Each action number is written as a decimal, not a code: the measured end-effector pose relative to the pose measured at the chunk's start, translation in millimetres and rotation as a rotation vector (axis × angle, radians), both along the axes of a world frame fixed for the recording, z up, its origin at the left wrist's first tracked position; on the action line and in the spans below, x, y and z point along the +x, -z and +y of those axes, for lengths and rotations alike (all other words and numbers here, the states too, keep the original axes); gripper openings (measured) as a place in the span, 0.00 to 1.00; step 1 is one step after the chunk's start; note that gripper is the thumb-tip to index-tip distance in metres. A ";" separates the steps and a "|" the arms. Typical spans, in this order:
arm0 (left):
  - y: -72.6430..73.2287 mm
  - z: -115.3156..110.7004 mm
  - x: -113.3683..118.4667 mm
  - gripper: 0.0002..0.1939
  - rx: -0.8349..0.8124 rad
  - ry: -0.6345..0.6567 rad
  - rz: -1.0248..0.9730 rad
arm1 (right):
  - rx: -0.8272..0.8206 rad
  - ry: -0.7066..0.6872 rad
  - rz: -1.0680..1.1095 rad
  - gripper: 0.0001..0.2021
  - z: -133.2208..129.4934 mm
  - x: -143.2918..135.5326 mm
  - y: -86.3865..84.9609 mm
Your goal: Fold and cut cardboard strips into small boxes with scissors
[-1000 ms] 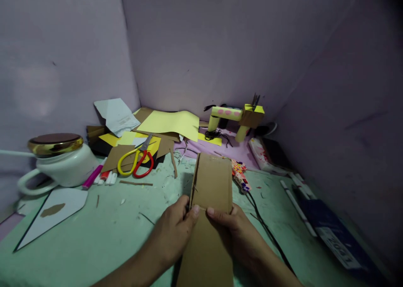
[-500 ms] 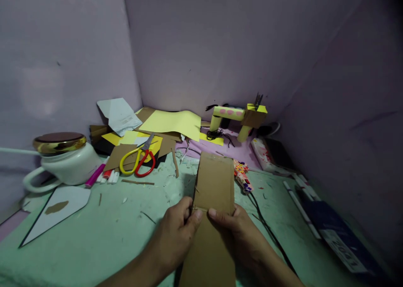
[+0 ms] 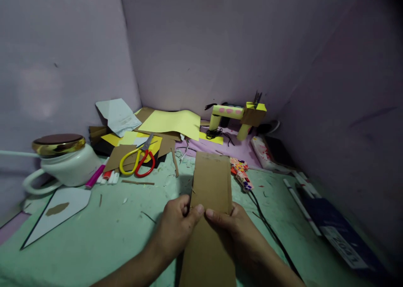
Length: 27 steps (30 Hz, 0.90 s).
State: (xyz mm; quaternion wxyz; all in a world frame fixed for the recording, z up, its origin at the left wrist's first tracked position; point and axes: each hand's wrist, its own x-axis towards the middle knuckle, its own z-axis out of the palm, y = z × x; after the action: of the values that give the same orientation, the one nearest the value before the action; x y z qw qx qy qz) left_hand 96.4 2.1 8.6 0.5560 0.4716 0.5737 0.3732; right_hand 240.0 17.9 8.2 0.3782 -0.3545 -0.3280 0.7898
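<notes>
A long brown cardboard piece stretches from the near edge of the view toward the middle, with a crease across it near my thumbs. On its left edge, my left hand pinches it, thumb on top and fingers curled at the side. My right hand grips the right edge, its thumb lying on the cardboard close to the left thumb. A flower-patterned glue gun with a black cord lies just right of the cardboard. Scissors with yellow and red handles rest on paper sheets to the left.
White lidded mug at left, near markers and white paper. Yellow paper lies at the back beside a yellow animal figure. A phone, white pens and a dark blue packet are at right.
The far part of the cardboard has shifted slightly left and its crease is less visible. Both hands have moved a little with it, keeping their grip.
</notes>
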 end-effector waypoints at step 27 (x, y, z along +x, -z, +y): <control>0.9 7.1 -15.9 0.23 -0.131 -0.186 -0.448 | 0.387 -0.133 0.025 0.24 -1.6 16.6 -1.3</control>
State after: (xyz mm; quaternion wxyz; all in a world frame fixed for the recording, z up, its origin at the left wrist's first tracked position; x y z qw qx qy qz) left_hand 80.5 9.2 7.7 0.6619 0.2853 0.5002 0.4798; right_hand 256.6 16.4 9.6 0.3905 -0.2430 -0.4916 0.7395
